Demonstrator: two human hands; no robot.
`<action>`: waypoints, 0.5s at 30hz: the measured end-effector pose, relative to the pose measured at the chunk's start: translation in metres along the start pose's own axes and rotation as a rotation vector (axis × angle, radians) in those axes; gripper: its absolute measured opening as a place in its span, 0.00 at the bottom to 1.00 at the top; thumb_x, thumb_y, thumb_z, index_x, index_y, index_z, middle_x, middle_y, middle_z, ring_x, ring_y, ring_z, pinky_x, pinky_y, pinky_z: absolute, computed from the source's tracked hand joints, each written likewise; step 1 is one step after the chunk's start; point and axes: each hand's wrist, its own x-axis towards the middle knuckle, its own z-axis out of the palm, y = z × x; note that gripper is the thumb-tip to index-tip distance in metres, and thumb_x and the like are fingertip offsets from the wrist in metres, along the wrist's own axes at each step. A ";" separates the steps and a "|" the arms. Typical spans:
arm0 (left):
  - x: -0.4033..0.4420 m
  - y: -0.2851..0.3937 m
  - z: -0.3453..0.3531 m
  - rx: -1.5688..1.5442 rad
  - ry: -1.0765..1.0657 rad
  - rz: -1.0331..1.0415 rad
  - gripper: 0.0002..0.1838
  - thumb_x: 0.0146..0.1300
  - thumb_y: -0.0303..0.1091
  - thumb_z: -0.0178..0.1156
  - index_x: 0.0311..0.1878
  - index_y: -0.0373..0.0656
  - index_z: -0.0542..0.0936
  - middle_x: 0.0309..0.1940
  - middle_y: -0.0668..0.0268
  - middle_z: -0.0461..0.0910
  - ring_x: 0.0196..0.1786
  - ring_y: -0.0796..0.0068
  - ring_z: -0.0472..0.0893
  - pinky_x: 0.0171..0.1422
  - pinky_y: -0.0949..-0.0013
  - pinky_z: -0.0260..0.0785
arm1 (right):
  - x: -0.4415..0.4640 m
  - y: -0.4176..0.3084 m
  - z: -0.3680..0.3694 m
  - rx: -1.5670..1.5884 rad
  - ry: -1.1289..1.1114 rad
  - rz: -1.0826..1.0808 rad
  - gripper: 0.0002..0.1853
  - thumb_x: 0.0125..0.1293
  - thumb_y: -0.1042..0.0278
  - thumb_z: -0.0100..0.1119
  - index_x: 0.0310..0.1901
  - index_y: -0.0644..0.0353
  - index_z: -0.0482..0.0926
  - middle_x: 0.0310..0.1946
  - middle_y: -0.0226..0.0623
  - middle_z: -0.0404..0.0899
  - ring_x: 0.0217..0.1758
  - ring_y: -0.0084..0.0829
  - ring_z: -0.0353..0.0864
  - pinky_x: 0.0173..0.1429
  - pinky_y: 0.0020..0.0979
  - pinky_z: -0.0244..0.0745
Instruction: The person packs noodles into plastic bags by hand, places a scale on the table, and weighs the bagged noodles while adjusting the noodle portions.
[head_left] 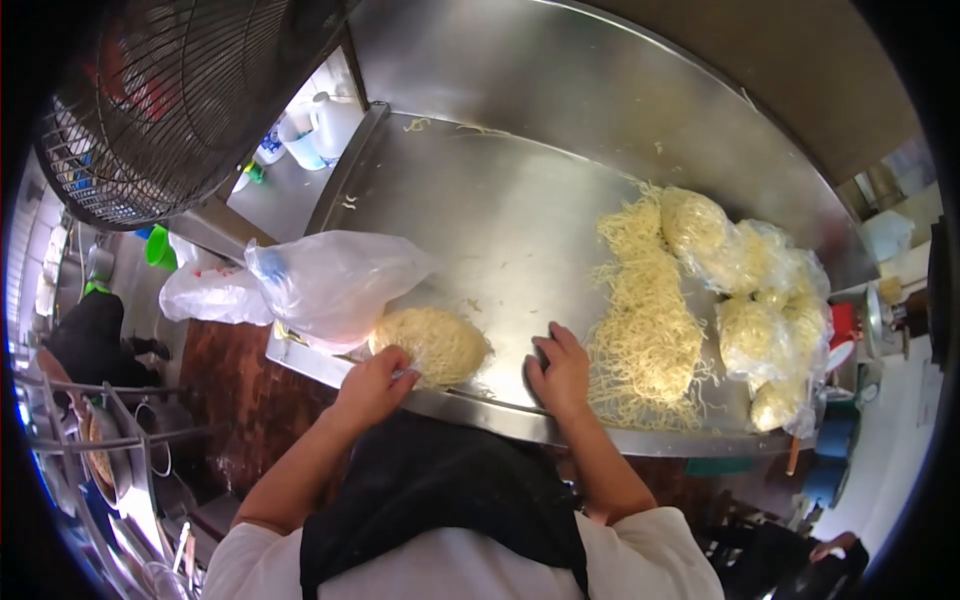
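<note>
A clear plastic bag of noodles (435, 347) lies near the front edge of the steel table. My left hand (376, 388) is closed at its near left end, fingers pinching the plastic. My right hand (561, 372) rests palm down by the table's front edge, open, thumb and fingers apart, with nothing in it. Just right of that hand spreads a long heap of loose pale noodles (652, 325). Several filled bags of noodles (757, 335) are piled beyond the heap on the right. Behind my left hand stands a big translucent plastic bag (330, 287).
The steel table (480, 220) has a raised back wall and a front rim. A caged fan (165, 110) juts in at upper left. Behind it, white jugs (333, 128) stand on a side shelf. Other people in dark clothes (95, 340) are at the far left and lower right.
</note>
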 end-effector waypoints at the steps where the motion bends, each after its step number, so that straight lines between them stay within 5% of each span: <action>1: -0.001 0.001 0.000 -0.010 -0.006 -0.011 0.14 0.63 0.43 0.61 0.39 0.41 0.75 0.33 0.53 0.80 0.39 0.49 0.81 0.43 0.54 0.72 | 0.001 0.002 -0.001 0.025 -0.010 0.017 0.14 0.53 0.65 0.65 0.42 0.56 0.84 0.56 0.47 0.78 0.60 0.47 0.75 0.61 0.43 0.69; 13: 0.001 -0.007 0.003 0.025 0.037 0.174 0.12 0.65 0.42 0.59 0.38 0.43 0.75 0.28 0.53 0.79 0.35 0.47 0.81 0.41 0.51 0.72 | 0.012 -0.007 -0.005 -0.058 -0.173 0.124 0.21 0.52 0.61 0.68 0.49 0.54 0.82 0.58 0.48 0.75 0.60 0.48 0.74 0.64 0.46 0.71; 15: 0.004 -0.016 0.008 -0.214 -0.004 0.186 0.11 0.66 0.41 0.58 0.37 0.43 0.74 0.24 0.59 0.76 0.28 0.56 0.78 0.35 0.57 0.71 | 0.010 -0.008 -0.001 -0.100 -0.161 0.128 0.22 0.52 0.60 0.68 0.51 0.54 0.81 0.60 0.49 0.74 0.60 0.49 0.74 0.63 0.46 0.71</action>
